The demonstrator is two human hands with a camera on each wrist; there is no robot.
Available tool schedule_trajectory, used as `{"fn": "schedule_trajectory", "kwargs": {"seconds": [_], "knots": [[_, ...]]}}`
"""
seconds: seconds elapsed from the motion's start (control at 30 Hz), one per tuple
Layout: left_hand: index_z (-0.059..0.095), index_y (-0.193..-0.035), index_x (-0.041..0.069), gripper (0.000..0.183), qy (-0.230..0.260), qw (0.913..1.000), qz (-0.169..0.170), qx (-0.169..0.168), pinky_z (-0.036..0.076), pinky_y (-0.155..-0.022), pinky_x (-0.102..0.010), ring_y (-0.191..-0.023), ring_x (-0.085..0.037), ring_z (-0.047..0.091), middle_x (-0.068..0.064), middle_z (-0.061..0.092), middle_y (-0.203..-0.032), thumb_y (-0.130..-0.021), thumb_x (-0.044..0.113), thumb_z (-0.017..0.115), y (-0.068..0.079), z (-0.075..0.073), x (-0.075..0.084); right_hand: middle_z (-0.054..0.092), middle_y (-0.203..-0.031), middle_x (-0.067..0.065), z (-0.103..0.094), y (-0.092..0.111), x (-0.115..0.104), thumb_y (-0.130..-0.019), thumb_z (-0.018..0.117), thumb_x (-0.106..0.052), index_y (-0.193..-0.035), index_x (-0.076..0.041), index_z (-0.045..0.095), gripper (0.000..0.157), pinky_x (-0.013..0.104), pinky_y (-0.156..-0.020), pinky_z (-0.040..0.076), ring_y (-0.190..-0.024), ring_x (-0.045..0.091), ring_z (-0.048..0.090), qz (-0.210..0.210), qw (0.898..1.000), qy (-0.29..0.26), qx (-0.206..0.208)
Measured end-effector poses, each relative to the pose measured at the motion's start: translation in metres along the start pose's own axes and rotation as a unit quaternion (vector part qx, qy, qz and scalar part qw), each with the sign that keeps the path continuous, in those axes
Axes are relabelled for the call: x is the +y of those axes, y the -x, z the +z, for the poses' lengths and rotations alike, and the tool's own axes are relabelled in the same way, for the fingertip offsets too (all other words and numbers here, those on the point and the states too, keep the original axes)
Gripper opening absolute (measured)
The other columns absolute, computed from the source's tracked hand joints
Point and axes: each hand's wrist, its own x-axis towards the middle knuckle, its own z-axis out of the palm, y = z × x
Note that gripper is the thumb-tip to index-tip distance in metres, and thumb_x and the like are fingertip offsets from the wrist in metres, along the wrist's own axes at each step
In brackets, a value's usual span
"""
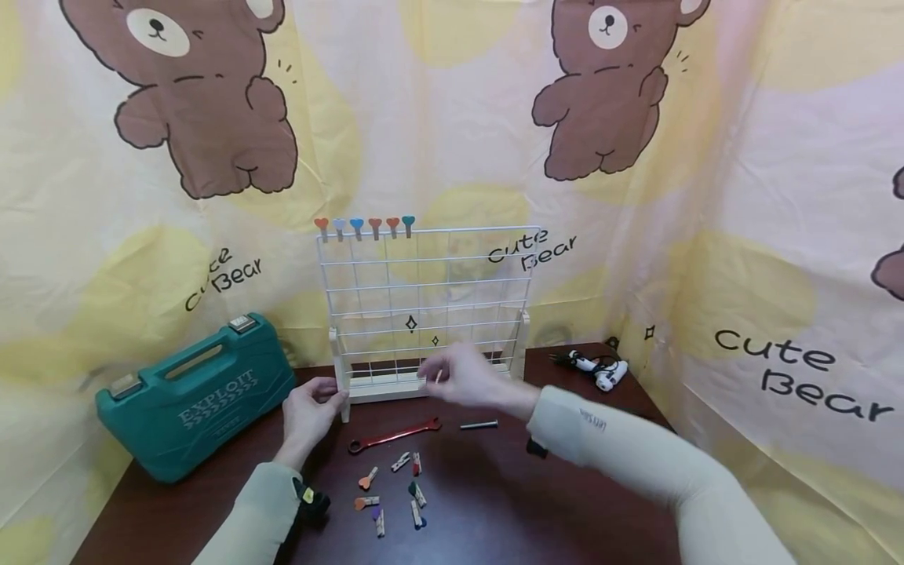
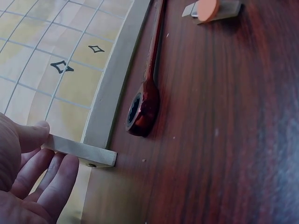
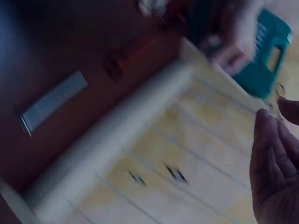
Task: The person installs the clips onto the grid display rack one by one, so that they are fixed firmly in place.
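A white wire grid rack [image 1: 424, 286] on a wooden stand stands at the back of the table. My left hand [image 1: 308, 412] pinches the stand's left wooden foot [image 2: 84, 150], thumb on one side and fingers on the other. My right hand [image 1: 459, 375] hovers in front of the grid's lower part, fingers bent. In the blurred right wrist view a gap shows between its thumb and fingers [image 3: 268, 154], with nothing seen in it. Several heart-topped clothespins [image 1: 375, 227] line the grid's top wire from the left. More small clothespins [image 1: 367, 502] lie scattered at the front.
A red wrench [image 1: 395, 435] and a metal bolt [image 1: 479, 425] lie before the rack. The green tool case [image 1: 205, 400] stands upright at left. At the back right rests a white tool with a black cord [image 1: 609, 375]. Patterned curtains [image 1: 452, 94] hang behind the table.
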Motion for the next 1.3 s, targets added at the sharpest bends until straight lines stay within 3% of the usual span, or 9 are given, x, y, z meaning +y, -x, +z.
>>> {"fn": "schedule_trajectory", "kwargs": {"seconds": [0.17, 0.33, 0.5, 0.7, 0.8, 0.93, 1.1, 1.2, 1.3], "knots": [[0.077, -0.117, 0.011, 0.028, -0.004, 1.0, 0.002, -0.002, 0.053, -0.077, -0.034, -0.097, -0.025, 0.071, -0.009, 0.079, -0.109, -0.095, 0.028, 0.082, 0.0, 0.001, 0.0, 0.076, -0.081, -0.014, 0.055, 0.026, 0.018, -0.087, 0.087, -0.021, -0.1, -0.013, 0.082, 0.016, 0.019, -0.067, 0.055, -0.07, -0.004, 0.067, 0.066, 0.996, -0.02, -0.058], [0.077, -0.116, 0.011, 0.027, -0.001, 1.0, 0.005, 0.003, 0.054, -0.076, -0.034, -0.096, -0.025, 0.071, -0.009, 0.079, -0.108, -0.095, 0.026, 0.082, 0.001, 0.0, 0.001, 0.069, -0.066, -0.022, 0.093, 0.041, 0.028, -0.084, 0.09, -0.031, -0.08, -0.021, 0.082, 0.013, 0.018, -0.058, 0.05, -0.061, -0.006, 0.061, 0.116, 0.991, 0.009, -0.067], [0.077, -0.116, 0.011, 0.027, -0.004, 0.9999, 0.01, 0.002, 0.055, -0.079, -0.037, -0.096, -0.026, 0.072, -0.009, 0.079, -0.107, -0.095, 0.028, 0.082, 0.001, -0.001, 0.001, 0.06, -0.053, -0.023, 0.115, 0.046, 0.035, -0.083, 0.09, -0.04, -0.062, -0.031, 0.074, 0.028, 0.022, -0.053, 0.043, -0.056, 0.0, 0.056, 0.171, 0.983, 0.027, -0.062], [0.077, -0.116, 0.01, 0.029, -0.005, 0.9999, 0.009, 0.001, 0.055, -0.083, -0.041, -0.098, -0.027, 0.073, -0.01, 0.079, -0.107, -0.095, 0.029, 0.082, 0.0, -0.001, 0.0, 0.059, -0.053, -0.023, 0.123, 0.048, 0.034, -0.082, 0.09, -0.037, -0.061, -0.032, 0.071, 0.028, 0.025, -0.052, 0.045, -0.056, 0.002, 0.057, 0.194, 0.978, 0.051, -0.061], [0.077, -0.116, 0.01, 0.029, -0.004, 1.0, 0.009, 0.0, 0.055, -0.083, -0.041, -0.099, -0.026, 0.073, -0.009, 0.079, -0.108, -0.095, 0.029, 0.082, 0.0, 0.0, -0.001, 0.059, -0.053, -0.023, 0.12, 0.05, 0.037, -0.083, 0.089, -0.036, -0.063, -0.032, 0.071, 0.027, 0.025, -0.053, 0.045, -0.056, 0.003, 0.058, 0.188, 0.98, 0.042, -0.056], [0.078, -0.115, 0.009, 0.028, -0.001, 0.9999, 0.017, 0.003, 0.055, -0.081, -0.037, -0.097, -0.026, 0.074, -0.009, 0.08, -0.107, -0.094, 0.028, 0.083, 0.0, 0.001, -0.001, 0.065, -0.057, -0.018, 0.102, 0.053, 0.042, -0.09, 0.085, -0.033, -0.071, -0.028, 0.073, 0.022, 0.025, -0.052, 0.051, -0.052, 0.004, 0.063, 0.159, 0.986, -0.033, -0.046], [0.078, -0.113, 0.01, 0.027, 0.0, 0.9999, 0.015, 0.006, 0.055, -0.079, -0.036, -0.096, -0.025, 0.074, -0.008, 0.079, -0.105, -0.094, 0.028, 0.083, 0.0, 0.0, -0.001, 0.075, -0.072, -0.006, 0.063, 0.05, 0.039, -0.092, 0.086, -0.023, -0.086, -0.019, 0.078, 0.011, 0.032, -0.049, 0.056, -0.056, 0.022, 0.071, 0.13, 0.982, -0.133, -0.032], [0.077, -0.113, 0.01, 0.027, 0.0, 0.9999, 0.013, 0.004, 0.054, -0.079, -0.036, -0.095, -0.026, 0.074, -0.008, 0.08, -0.105, -0.094, 0.028, 0.083, 0.0, 0.0, -0.002, 0.08, -0.084, 0.0, 0.035, 0.043, 0.033, -0.093, 0.084, -0.018, -0.096, -0.015, 0.082, 0.005, 0.032, -0.055, 0.058, -0.067, 0.03, 0.074, 0.11, 0.981, -0.156, -0.023], [0.077, -0.113, 0.01, 0.027, 0.001, 0.9999, 0.011, 0.002, 0.055, -0.079, -0.037, -0.095, -0.025, 0.074, -0.008, 0.08, -0.105, -0.094, 0.028, 0.083, 0.0, 0.0, -0.001, 0.081, -0.094, 0.003, 0.007, 0.035, 0.026, -0.096, 0.08, -0.014, -0.107, -0.013, 0.083, 0.011, 0.032, -0.062, 0.06, -0.075, 0.026, 0.075, 0.093, 0.984, -0.155, -0.007]]}}
